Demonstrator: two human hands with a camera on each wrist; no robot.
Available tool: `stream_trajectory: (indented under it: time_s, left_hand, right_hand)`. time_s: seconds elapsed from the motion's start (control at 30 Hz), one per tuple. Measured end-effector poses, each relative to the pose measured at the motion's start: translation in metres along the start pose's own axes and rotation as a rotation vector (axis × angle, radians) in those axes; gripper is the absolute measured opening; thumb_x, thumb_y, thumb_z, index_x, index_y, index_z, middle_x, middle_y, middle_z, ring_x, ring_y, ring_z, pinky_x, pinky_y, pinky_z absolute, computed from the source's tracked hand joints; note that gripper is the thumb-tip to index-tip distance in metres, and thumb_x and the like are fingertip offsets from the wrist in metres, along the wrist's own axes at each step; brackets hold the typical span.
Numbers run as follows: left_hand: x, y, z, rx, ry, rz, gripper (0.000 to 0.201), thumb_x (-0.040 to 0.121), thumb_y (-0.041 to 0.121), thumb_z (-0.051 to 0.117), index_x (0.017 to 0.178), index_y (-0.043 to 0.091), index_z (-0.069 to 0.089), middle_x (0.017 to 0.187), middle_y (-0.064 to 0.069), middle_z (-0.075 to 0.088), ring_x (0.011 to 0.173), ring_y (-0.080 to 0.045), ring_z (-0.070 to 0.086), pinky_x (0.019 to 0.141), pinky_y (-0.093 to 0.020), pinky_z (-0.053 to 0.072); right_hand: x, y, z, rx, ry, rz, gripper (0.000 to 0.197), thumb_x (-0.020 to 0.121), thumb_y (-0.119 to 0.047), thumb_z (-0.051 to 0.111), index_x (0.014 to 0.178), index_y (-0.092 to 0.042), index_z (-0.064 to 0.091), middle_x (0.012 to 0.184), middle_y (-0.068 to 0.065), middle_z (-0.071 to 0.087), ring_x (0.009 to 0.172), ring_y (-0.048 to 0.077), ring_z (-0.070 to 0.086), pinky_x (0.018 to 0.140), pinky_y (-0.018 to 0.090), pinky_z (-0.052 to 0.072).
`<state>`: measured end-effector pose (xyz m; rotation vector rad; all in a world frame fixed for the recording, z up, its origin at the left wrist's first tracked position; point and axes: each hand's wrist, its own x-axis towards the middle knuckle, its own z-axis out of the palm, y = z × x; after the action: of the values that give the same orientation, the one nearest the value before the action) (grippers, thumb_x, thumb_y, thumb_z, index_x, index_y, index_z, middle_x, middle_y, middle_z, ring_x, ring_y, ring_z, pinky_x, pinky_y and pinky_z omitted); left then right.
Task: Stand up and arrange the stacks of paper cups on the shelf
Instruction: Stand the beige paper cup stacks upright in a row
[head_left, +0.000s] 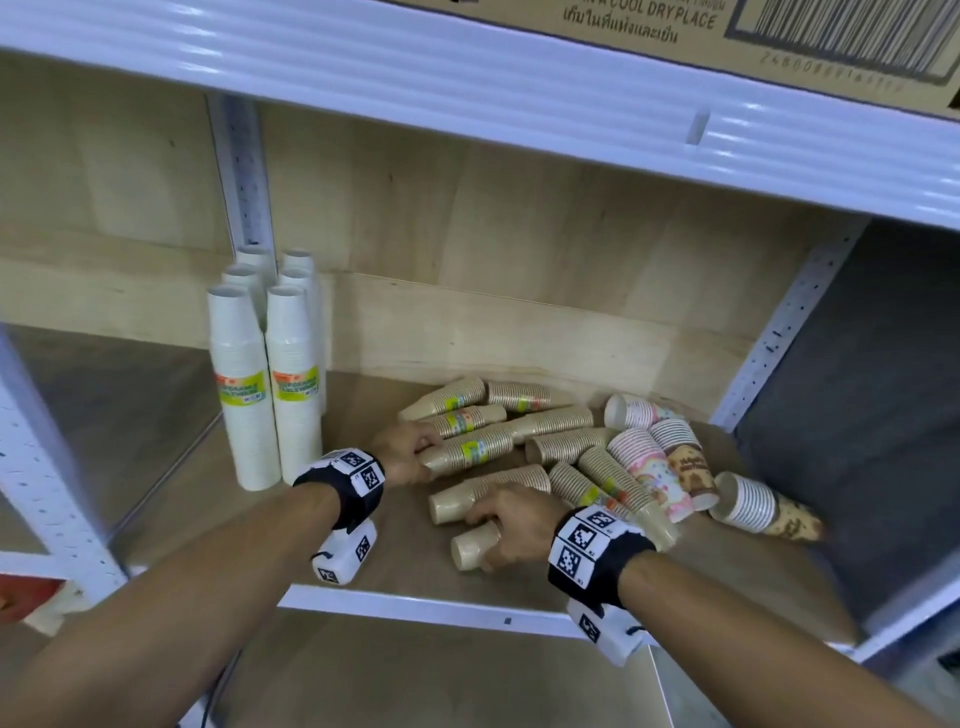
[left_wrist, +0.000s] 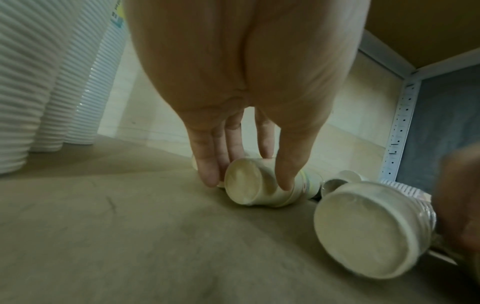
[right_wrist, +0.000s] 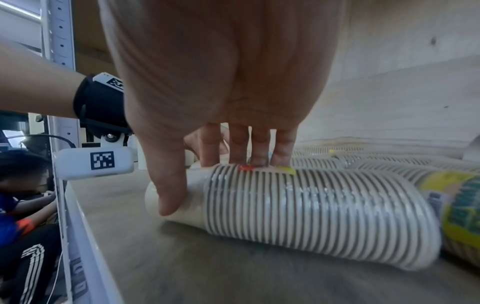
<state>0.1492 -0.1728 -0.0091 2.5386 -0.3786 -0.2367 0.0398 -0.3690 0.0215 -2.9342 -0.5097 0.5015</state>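
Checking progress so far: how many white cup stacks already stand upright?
6 white cup stacks stand at the shelf's left, in two rows running front to back; more could be hidden behind them.

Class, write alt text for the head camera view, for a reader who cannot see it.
Two hands reach into a wooden shelf: the left hand grips one lying beige cup stack, the right hand grips another beige stack nearest the front. More stacks lie jumbled to the right, while tall white stacks stand upright at left.
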Motion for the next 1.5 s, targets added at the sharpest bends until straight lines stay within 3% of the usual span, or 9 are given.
stream_trajectory:
  time_s: [0.37,0.53,0.67,0.77,0.87,1.0,1.2,1.37,1.5]
  left_hand:
    - [0.001,-0.002,-0.004,0.053,-0.01,0.0,0.052,0.073,0.019,0.08,0.12,0.024,0.058,0.119,-0.002,0.059,0.099,-0.018,0.057,0.077,-0.022,0.043]
    - [0.001,0.006,-0.015,0.063,-0.001,0.046,0.045,0.076,0.02,0.076,0.119,0.024,0.062,0.121,0.0,0.061,0.109,-0.019,0.059,0.082,-0.021,0.041]
    - [0.001,0.021,-0.029,0.02,0.002,0.045,0.042,0.079,0.013,0.075,0.119,0.019,0.064,0.115,-0.001,0.058,0.108,-0.022,0.059,0.079,-0.023,0.042]
    - [0.002,0.033,-0.043,-0.006,-0.007,0.056,0.04,0.079,0.008,0.076,0.117,0.015,0.065,0.107,-0.007,0.062,0.092,-0.021,0.06,0.073,-0.025,0.047]
    - [0.001,0.042,-0.062,-0.02,0.015,0.078,0.035,0.079,0.01,0.076,0.112,0.014,0.068,0.083,0.002,0.059,0.076,-0.013,0.058,0.066,-0.02,0.045]
    - [-0.005,0.061,-0.092,0.039,0.022,0.103,0.026,0.08,0.012,0.076,0.104,0.018,0.07,0.074,0.009,0.058,0.074,-0.012,0.058,0.069,-0.023,0.048]
    - [-0.017,0.077,-0.136,0.182,0.029,0.049,0.033,0.08,0.017,0.076,0.113,0.019,0.07,0.103,0.003,0.065,0.101,-0.016,0.061,0.084,-0.025,0.05]
    - [-0.024,0.078,-0.163,0.247,0.094,-0.012,0.034,0.079,0.017,0.077,0.112,0.019,0.071,0.104,0.002,0.066,0.097,-0.016,0.061,0.082,-0.025,0.051]
    - [-0.024,0.075,-0.175,0.28,0.125,-0.084,0.036,0.082,0.012,0.073,0.117,0.015,0.068,0.119,-0.004,0.063,0.102,-0.02,0.06,0.078,-0.024,0.048]
  right_hand:
    - [0.005,-0.002,0.002,-0.026,-0.045,-0.018,0.063,0.067,-0.04,0.08,0.126,-0.029,0.06,0.126,-0.002,0.059,0.113,0.021,0.056,0.093,0.034,0.047]
    - [0.003,0.0,-0.011,0.016,-0.044,-0.057,0.056,0.069,-0.037,0.079,0.122,-0.028,0.061,0.116,-0.002,0.062,0.103,0.019,0.059,0.08,0.029,0.046]
    - [0.001,0.001,-0.026,0.017,0.02,-0.071,0.051,0.067,-0.039,0.077,0.115,-0.03,0.062,0.105,-0.006,0.065,0.091,0.016,0.061,0.077,0.03,0.05]
    - [0.002,0.002,-0.039,0.047,0.046,-0.087,0.044,0.069,-0.036,0.076,0.11,-0.028,0.064,0.097,-0.007,0.065,0.087,0.016,0.061,0.071,0.027,0.049]
    - [0.001,0.001,-0.057,0.1,0.067,-0.092,0.032,0.07,-0.034,0.077,0.097,-0.028,0.062,0.083,-0.01,0.06,0.079,0.015,0.06,0.06,0.025,0.043]
    - [0.001,-0.005,-0.084,0.226,0.092,-0.094,0.036,0.074,-0.029,0.078,0.105,-0.029,0.059,0.079,-0.017,0.055,0.074,0.007,0.057,0.058,0.022,0.041]
    - [0.012,-0.016,-0.118,0.415,0.249,-0.13,0.037,0.072,-0.025,0.08,0.102,-0.025,0.058,0.089,-0.005,0.066,0.074,0.012,0.062,0.057,0.02,0.05]
    - [0.033,-0.023,-0.137,0.564,0.381,-0.138,0.037,0.067,-0.028,0.082,0.097,-0.026,0.059,0.088,0.001,0.071,0.076,0.018,0.068,0.074,0.043,0.059]
    - [0.047,-0.032,-0.15,0.607,0.453,-0.146,0.037,0.072,-0.024,0.082,0.1,-0.022,0.058,0.084,-0.001,0.068,0.068,0.015,0.066,0.058,0.03,0.053]
